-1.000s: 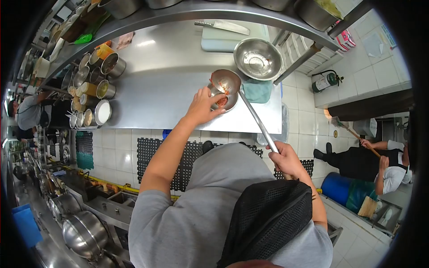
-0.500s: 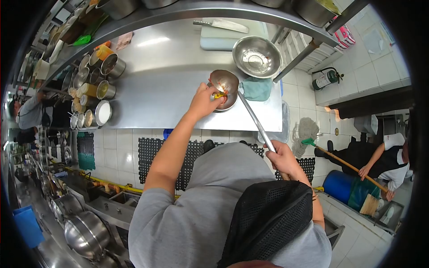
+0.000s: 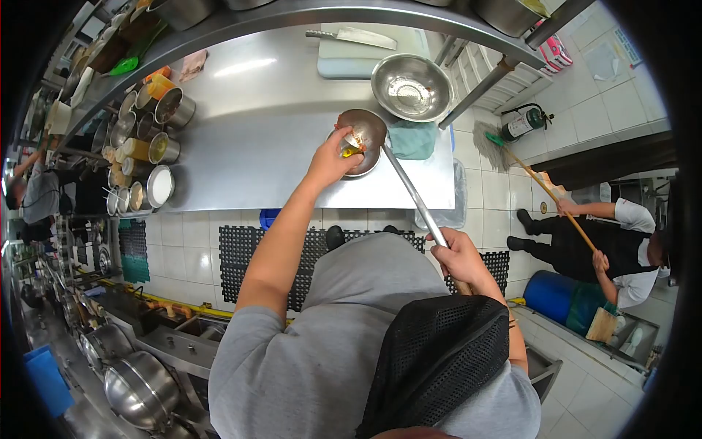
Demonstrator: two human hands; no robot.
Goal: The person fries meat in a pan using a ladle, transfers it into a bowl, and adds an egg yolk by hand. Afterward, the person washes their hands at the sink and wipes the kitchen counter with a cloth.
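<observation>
Far off to the left, another person in a grey shirt (image 3: 42, 196) stands past the end of the table (image 3: 256, 164). A crowd of metal pots and tubs fills the table's left end, the nearest a pot of something white (image 3: 161, 186), with a pink cloth (image 3: 193, 65) lying beyond them.

Coming along, the left hand (image 3: 333, 159) reaches over the head of a long-handled ladle (image 3: 371, 132), thumb and fingers about some red bits and a spot of yellow; from here I can't tell whether its grip is clamped on anything. The ladle's head is over a smaller metal bowl (image 3: 372, 164) on the table. Behind lies a knife (image 3: 365, 36) on a pale cutting board (image 3: 347, 67). Just right of the ladle's head is a folded green cloth (image 3: 412, 140), and a wide steel bowl (image 3: 412, 91) sits behind it.

Nearer the body, the right hand (image 3: 461, 257) has its grip closed round the ladle's handle, which slants up to the head. Farther right, a co-worker in a black apron (image 3: 610, 245) holds a mop (image 3: 550, 192) in both hands, below a fire extinguisher (image 3: 522, 124).
</observation>
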